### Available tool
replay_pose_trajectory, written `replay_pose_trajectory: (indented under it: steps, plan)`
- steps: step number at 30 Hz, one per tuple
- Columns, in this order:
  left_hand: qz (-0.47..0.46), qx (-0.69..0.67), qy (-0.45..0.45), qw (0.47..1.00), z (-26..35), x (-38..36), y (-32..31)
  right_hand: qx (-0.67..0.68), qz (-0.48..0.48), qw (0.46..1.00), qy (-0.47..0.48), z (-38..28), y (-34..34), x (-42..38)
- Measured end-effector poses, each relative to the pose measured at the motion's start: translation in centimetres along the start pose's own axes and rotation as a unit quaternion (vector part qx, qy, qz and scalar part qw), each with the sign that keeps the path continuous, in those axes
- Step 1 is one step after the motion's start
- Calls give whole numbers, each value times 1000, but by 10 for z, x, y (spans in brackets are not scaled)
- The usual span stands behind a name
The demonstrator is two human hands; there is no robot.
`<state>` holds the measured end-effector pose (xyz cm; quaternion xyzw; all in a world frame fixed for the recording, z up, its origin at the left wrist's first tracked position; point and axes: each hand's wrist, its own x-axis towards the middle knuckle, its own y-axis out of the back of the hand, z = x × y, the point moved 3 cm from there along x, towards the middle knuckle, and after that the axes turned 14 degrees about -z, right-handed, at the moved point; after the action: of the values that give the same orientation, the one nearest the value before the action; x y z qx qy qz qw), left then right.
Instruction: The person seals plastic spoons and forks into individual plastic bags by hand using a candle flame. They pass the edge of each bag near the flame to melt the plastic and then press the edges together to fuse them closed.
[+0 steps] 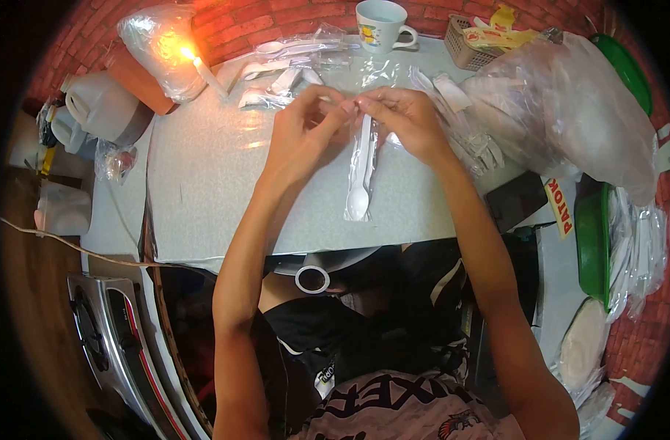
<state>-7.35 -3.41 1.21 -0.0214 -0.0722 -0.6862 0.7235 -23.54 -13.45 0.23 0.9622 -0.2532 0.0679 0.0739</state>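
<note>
A white plastic spoon (358, 199) lies in a narrow clear plastic sleeve (363, 165) over the table, bowl end towards me. At the top of the sleeve my left hand (313, 117) and my right hand (405, 119) meet, thumbs and fingers pinched on the plastic edge. The fingertips almost touch, and the exact fold between them is too small to make out. Left of my hands, a lit candle (203, 72) leans upright with its flame burning. Beyond my left hand lie several wrapped white spoons (273, 66).
A mug (381, 28) stands at the back. Bulky plastic bags (569, 103) and a basket (468, 45) fill the right side, near a dark phone-like slab (516, 199). Jugs (104, 106) stand at left, above a gas stove (115, 345). A green tray (593, 246) sits far right.
</note>
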Motion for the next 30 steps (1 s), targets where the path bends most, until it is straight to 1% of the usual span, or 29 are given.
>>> replay_pose_trajectory:
  steps: [1, 2, 3, 4, 5, 6, 7, 9, 11, 12, 13, 14, 16, 17, 18, 19, 20, 21, 22, 23, 25, 26, 28, 29, 30]
  plan:
    - [24, 1, -17, 1000, -5, 3, 3, 1, -2, 1000, -1, 3, -1, 1]
    - [27, 1, -16, 1000, -10, 5, 5, 6, -30, 1000, 0, 9, -4, 3]
    - [27, 35, -33, 998, -11, 7, 6, 12, -58, 998, 1, 12, -7, 5]
    - [28, 68, -50, 996, -12, 8, 7, 12, -61, 998, 0, 15, -9, 5]
    - [30, 68, -49, 996, -14, 9, 9, -17, -57, 998, 8, 17, -10, 5]
    - [22, 17, -43, 999, -15, 9, 10, -47, -53, 997, 16, 17, -12, 6]
    - [14, -34, -36, 999, -16, 9, 11, -46, -54, 997, 16, 17, -14, 7]
    - [12, -26, -30, 999, -15, 9, 13, -70, 8, 995, 68, 11, -13, 6]
    - [11, -17, -24, 1000, -17, 10, 16, -62, 12, 997, 49, 7, -11, 6]
    - [10, -38, -24, 999, -22, 12, 18, -54, 16, 998, 31, 6, -10, 5]
    - [9, -59, -26, 998, -27, 14, 21, -54, 15, 998, 31, 7, -9, 5]
    - [9, -58, -26, 998, -31, 16, 25, -74, 20, 997, 20, 9, -7, 5]
    - [9, 33, -32, 999, -29, 17, 30, -92, 24, 995, 8, 13, -7, 5]
    - [10, 33, -31, 999, -30, 15, 30, -133, 36, 990, 29, 14, -7, 5]
    - [-15, 22, -41, 999, -22, 13, 27, -174, 48, 982, 49, 12, -8, 4]
    - [-39, 10, -51, 998, -16, 11, 24, -173, 48, 982, 49, 11, -8, 4]
    - [-39, 10, -51, 998, -14, 10, 23, -224, 36, 971, 72, 8, -9, 3]
    - [-50, 64, -57, 995, -12, 9, 23, -273, 25, 957, 95, 4, -11, 2]
    - [-61, 118, -62, 989, -11, 8, 22, -272, 25, 957, 94, 5, -10, 1]
    - [-61, 118, -60, 989, -14, 8, 23, -276, 20, 956, 99, 6, -10, 1]
    - [-50, 210, -56, 975, -18, 9, 24, -279, 15, 955, 104, 2, -10, 0]
    - [-50, 210, -55, 975, -20, 8, 25, -289, 19, 951, 111, -1, -8, -2]
    - [-35, 276, -85, 957, -10, 6, 23, -299, 25, 946, 118, -7, -7, -4]
    - [-36, 276, -84, 957, -9, 5, 23, -319, 28, 938, 128, -8, -6, -6]
    - [-39, 300, -110, 947, -6, 4, 21, -339, 31, 930, 138, -9, -7, -7]
